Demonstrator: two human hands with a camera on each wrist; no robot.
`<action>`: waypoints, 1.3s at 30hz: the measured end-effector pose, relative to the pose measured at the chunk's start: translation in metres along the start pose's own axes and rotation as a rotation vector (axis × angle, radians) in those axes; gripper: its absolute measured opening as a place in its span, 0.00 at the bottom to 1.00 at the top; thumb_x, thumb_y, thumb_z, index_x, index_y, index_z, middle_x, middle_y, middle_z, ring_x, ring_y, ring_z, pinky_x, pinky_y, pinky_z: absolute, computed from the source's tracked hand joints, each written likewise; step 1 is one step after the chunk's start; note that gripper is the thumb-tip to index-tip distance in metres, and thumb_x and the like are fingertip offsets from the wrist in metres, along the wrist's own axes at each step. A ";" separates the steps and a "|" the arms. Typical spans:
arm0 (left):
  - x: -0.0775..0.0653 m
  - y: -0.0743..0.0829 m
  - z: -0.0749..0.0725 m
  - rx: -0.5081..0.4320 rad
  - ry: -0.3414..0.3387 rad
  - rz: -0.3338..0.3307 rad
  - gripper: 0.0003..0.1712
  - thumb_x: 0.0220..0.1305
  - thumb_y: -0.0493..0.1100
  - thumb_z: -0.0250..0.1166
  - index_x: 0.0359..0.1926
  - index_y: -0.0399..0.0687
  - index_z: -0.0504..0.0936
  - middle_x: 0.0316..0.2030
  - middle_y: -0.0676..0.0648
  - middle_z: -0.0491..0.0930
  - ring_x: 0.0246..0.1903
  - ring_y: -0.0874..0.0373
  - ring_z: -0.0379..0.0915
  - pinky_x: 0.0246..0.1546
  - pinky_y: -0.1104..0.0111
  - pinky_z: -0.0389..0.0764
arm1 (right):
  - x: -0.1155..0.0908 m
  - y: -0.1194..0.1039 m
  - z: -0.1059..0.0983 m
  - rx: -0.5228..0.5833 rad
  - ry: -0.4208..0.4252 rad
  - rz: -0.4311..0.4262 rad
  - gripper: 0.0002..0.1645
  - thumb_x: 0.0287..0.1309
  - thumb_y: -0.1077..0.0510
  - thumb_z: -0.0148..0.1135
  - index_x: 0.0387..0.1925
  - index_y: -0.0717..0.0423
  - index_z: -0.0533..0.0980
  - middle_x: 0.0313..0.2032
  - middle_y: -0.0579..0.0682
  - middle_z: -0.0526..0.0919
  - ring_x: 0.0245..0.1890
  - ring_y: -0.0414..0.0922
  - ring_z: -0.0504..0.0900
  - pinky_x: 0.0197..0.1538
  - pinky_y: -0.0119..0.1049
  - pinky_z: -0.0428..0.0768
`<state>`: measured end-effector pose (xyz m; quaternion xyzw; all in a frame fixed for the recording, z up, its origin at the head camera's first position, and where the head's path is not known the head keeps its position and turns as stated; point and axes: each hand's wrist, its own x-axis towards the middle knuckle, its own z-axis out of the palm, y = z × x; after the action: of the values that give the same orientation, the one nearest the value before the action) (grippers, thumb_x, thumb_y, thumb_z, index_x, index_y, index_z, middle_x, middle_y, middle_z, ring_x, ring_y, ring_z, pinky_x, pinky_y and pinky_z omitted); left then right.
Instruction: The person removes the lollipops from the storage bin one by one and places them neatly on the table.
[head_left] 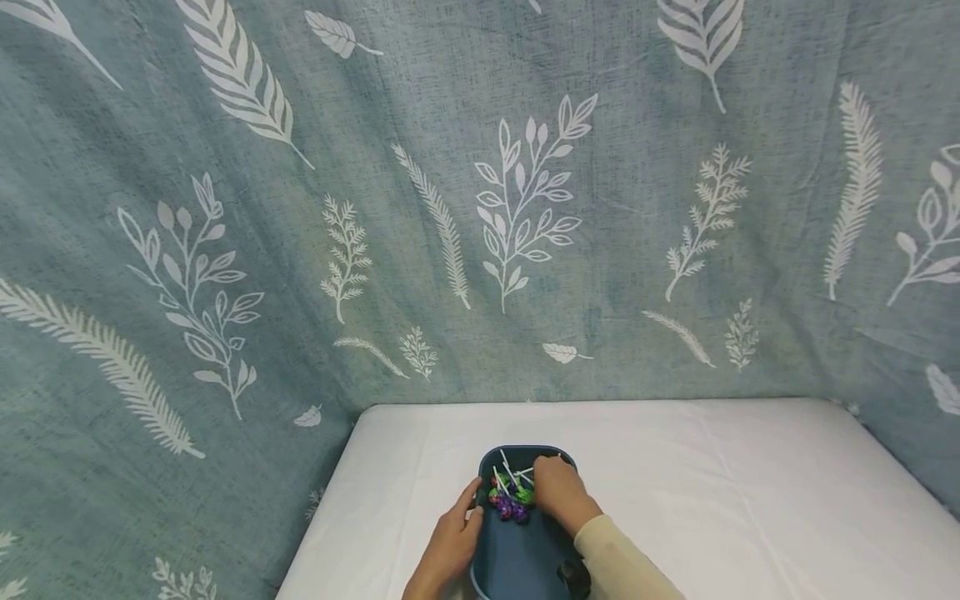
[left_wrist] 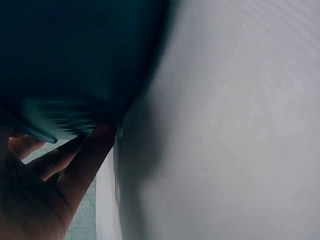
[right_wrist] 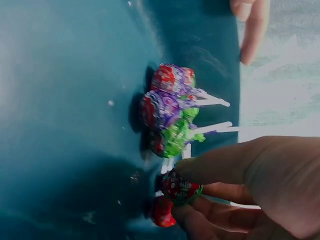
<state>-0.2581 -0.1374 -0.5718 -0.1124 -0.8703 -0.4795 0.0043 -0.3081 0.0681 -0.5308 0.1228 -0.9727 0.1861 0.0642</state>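
A deep blue plastic bin point(head_left: 525, 554) with a rounded rim sits on the white table. Its left rim is gripped by my left hand point(head_left: 453, 537), whose fingers point(left_wrist: 90, 155) lie along the ribbed outer wall. Inside the bin my right hand point(head_left: 558, 492) pinches a lollipop with a dark red and green wrapper point(right_wrist: 181, 186) between thumb and fingers. A red-wrapped lollipop point(right_wrist: 163, 212) lies just below those fingertips. Beside them is a bunch of several lollipops point(head_left: 510, 504) in purple, red and green wrappers, white sticks pointing toward the far end.
The white-covered table point(head_left: 712, 500) extends on both sides of the bin. A blue-green curtain point(head_left: 420, 208) with white leaf prints hangs behind and at the sides. Near the right sleeve point(head_left: 618, 554) is a small dark object point(head_left: 573, 577).
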 end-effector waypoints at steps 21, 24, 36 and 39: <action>-0.002 0.002 -0.001 0.000 0.016 0.004 0.28 0.77 0.40 0.52 0.74 0.43 0.66 0.57 0.29 0.78 0.46 0.38 0.83 0.50 0.41 0.77 | -0.013 0.004 -0.022 0.124 -0.018 -0.004 0.17 0.44 0.70 0.66 0.14 0.51 0.70 0.16 0.40 0.61 0.18 0.40 0.55 0.24 0.37 0.59; -0.003 0.002 0.000 -0.005 0.017 0.010 0.28 0.77 0.40 0.51 0.74 0.43 0.66 0.57 0.29 0.78 0.46 0.38 0.83 0.50 0.41 0.78 | -0.015 0.006 -0.028 0.147 -0.027 0.003 0.09 0.46 0.69 0.67 0.20 0.55 0.78 0.19 0.43 0.72 0.19 0.40 0.62 0.24 0.37 0.65; -0.002 0.002 0.001 -0.017 0.010 -0.005 0.27 0.78 0.40 0.50 0.75 0.44 0.65 0.57 0.30 0.78 0.46 0.41 0.83 0.50 0.43 0.78 | -0.025 0.022 -0.041 0.244 -0.007 -0.021 0.09 0.51 0.66 0.72 0.37 0.61 0.85 0.36 0.52 0.85 0.36 0.50 0.83 0.39 0.50 0.82; -0.002 0.001 0.002 -0.012 0.013 -0.001 0.27 0.78 0.40 0.50 0.75 0.44 0.65 0.57 0.30 0.78 0.46 0.40 0.83 0.50 0.42 0.78 | -0.028 0.027 -0.042 0.290 -0.001 -0.034 0.10 0.51 0.67 0.71 0.38 0.60 0.85 0.35 0.50 0.85 0.33 0.46 0.81 0.37 0.47 0.81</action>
<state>-0.2558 -0.1353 -0.5720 -0.1088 -0.8674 -0.4854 0.0090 -0.2854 0.1146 -0.5058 0.1471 -0.9335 0.3234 0.0485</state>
